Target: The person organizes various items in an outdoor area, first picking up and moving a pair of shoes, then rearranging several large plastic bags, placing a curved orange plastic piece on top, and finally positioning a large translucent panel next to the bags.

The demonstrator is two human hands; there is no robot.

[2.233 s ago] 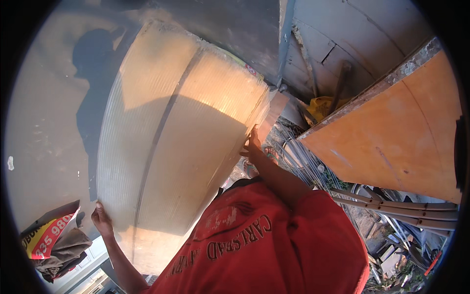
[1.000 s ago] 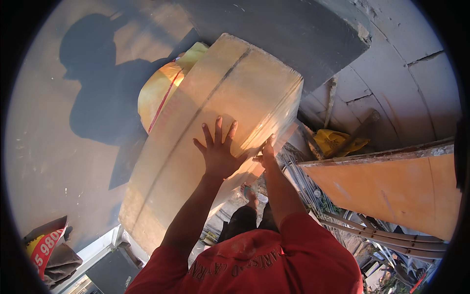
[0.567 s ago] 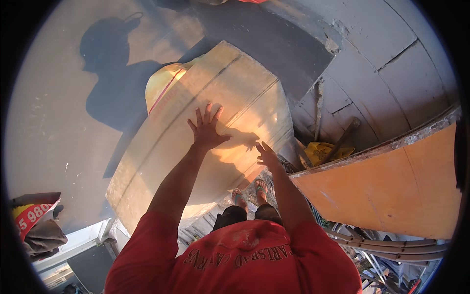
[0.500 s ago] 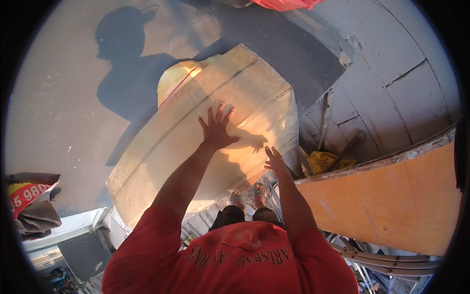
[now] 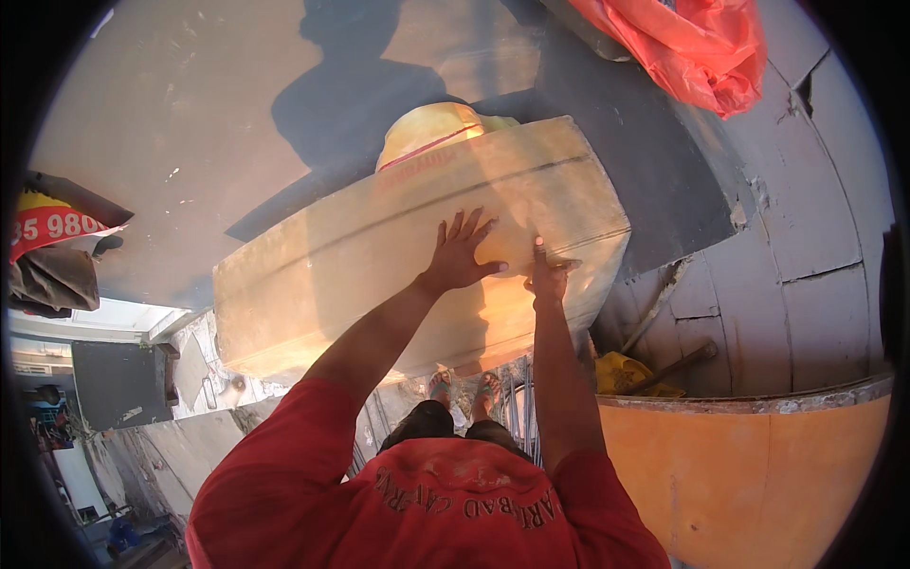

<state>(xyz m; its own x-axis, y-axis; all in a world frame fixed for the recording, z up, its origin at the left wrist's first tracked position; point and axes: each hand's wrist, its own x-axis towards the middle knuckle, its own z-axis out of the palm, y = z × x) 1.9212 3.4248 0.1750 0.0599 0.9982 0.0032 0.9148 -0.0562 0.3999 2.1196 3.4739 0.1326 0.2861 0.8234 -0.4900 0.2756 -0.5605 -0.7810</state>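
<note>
A large tan slab or box (image 5: 322, 275) with dark straight lines across its face stands tilted in front of me; I cannot tell its material. My left hand (image 5: 457, 258) lies on its face with fingers spread. My right hand (image 5: 547, 280) is close beside the left, over the face's right half, with thumb raised and fingers apart; whether it touches the surface is unclear. Behind the slab's top edge bulges a pale yellow sack (image 5: 428, 131) with a red line, its lower part hidden.
A grey flat surface (image 5: 142, 171) spreads beyond the slab. A red plastic sheet (image 5: 701, 57) lies at the far right. On the right are an orange-brown panel (image 5: 739, 474), a yellow bag (image 5: 621, 373) and a stick (image 5: 678, 365). Dark cloth (image 5: 59, 275) hangs at the left.
My view has turned, so the surroundings sit differently. My right hand has come up from near the slab's lower right to beside my left hand, which stays spread on the slab.
</note>
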